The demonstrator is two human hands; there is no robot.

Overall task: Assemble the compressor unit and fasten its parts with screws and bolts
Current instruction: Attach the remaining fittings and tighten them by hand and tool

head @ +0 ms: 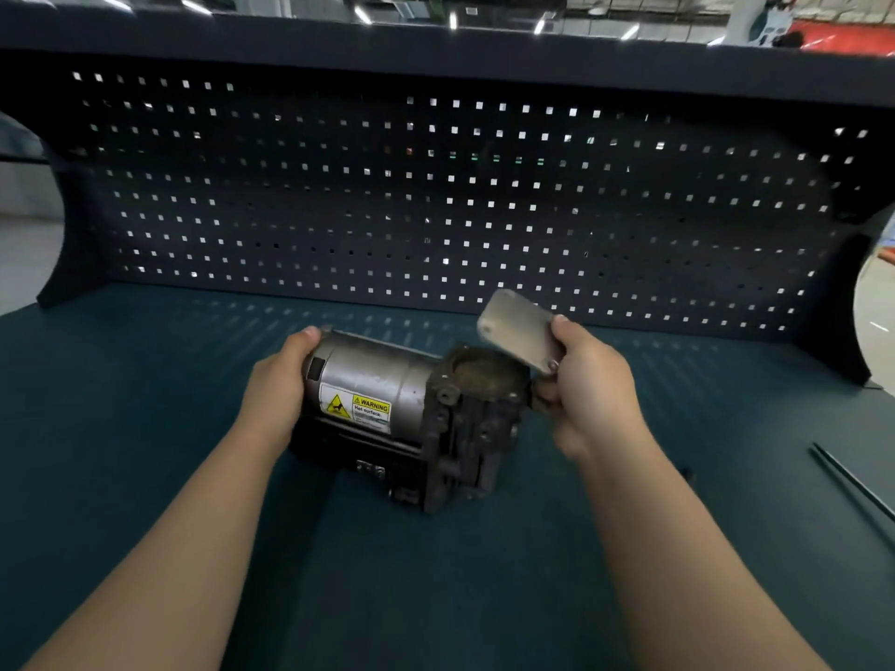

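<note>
On the bench the compressor lies on its side, long axis left-right: silver motor can points left, dark pump block sits at right with its round opening facing up. The can's left end is in the left hand, fingers curled round it. Just right of the block, the right hand pinches a flat cover plate by its lower edge, plate tilted over the opening.

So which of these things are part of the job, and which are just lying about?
In the job:
- compressor unit, gripped at its end by the left hand
- metal cover plate, pinched in the right hand, tilted above the unit's round opening

Lying about:
- thin dark rod, untouched at the right
- pegboard behind
</note>
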